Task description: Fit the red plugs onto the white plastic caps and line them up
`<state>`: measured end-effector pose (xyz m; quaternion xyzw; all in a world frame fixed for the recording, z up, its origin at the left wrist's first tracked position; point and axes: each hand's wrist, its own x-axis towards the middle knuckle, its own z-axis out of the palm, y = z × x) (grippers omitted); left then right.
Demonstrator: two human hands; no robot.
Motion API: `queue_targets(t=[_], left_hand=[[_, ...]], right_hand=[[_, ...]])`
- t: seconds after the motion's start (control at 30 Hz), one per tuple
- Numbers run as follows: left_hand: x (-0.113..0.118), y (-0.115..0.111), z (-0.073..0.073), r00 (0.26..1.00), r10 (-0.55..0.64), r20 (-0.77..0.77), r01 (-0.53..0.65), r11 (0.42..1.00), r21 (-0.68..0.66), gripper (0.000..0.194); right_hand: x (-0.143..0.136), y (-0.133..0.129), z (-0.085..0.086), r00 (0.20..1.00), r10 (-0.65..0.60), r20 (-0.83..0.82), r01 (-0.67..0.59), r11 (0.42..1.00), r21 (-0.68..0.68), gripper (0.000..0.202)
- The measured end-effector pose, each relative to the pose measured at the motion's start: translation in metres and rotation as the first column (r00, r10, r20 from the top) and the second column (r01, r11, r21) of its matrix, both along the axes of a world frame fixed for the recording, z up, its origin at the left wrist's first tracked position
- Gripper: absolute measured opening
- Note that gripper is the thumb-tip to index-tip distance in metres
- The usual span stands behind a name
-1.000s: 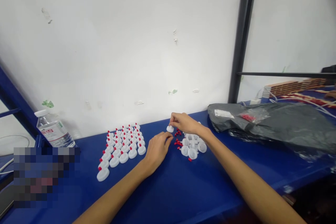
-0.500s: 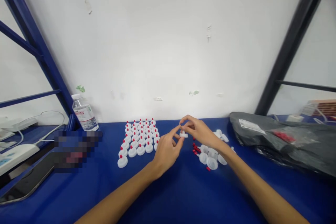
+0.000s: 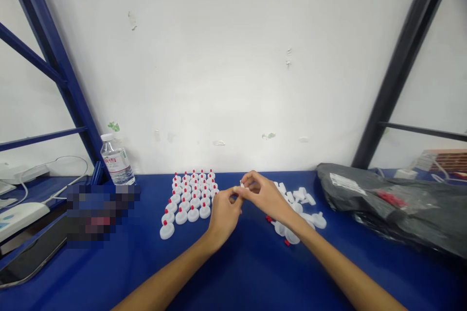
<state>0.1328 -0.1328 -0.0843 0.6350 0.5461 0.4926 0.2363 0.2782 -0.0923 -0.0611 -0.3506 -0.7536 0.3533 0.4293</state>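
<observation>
My left hand point(image 3: 225, 209) and my right hand point(image 3: 260, 192) meet above the blue table, fingertips pinched together on a small white nozzle cap point(image 3: 242, 184). Fingers cover most of that cap, and whether a red tip is on it cannot be made out. Left of my left hand, white nozzle caps with red tips point(image 3: 181, 215) stand upright in rows. Beside my right forearm lies a loose pile of white nozzle caps point(image 3: 318, 220), partly behind the arm. A few small red tips point(image 3: 287, 242) lie at the pile's near side.
A water bottle point(image 3: 117, 160) stands at the back left against the wall. Nearer on the left are a phone point(image 3: 32, 257) and a white power strip point(image 3: 27, 218). A grey plastic bag point(image 3: 350, 199) with red pieces on it fills the right side. Metal posts rise at both sides.
Both hands have shifted slightly left and closed in on each other. The white cap, plainly visible between them before, is now mostly covered by fingers. The camera view has tilted slightly.
</observation>
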Motion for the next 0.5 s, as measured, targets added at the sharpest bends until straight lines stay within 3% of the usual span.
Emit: queue_targets(t=[0.13, 0.3, 0.5], left_hand=[[-0.003, 0.002, 0.004, 0.999, 0.025, -0.028, -0.023, 0.998, 0.05, 0.031], [-0.007, 0.007, 0.016, 0.972, -0.031, 0.234, 0.018, 0.998, 0.059, 0.035], [-0.018, 0.011, 0.028, 0.949, -0.015, 0.316, 0.003, 0.999, 0.038, 0.044]], right_hand=[[0.003, 0.005, 0.003, 0.995, 0.001, -0.097, -0.001, 1.0, -0.005, 0.035], [0.018, 0.013, 0.016, 0.981, -0.036, -0.191, 0.018, 0.995, -0.096, 0.041], [0.027, 0.018, 0.025, 0.979, 0.004, -0.203, -0.041, 0.983, -0.178, 0.036]])
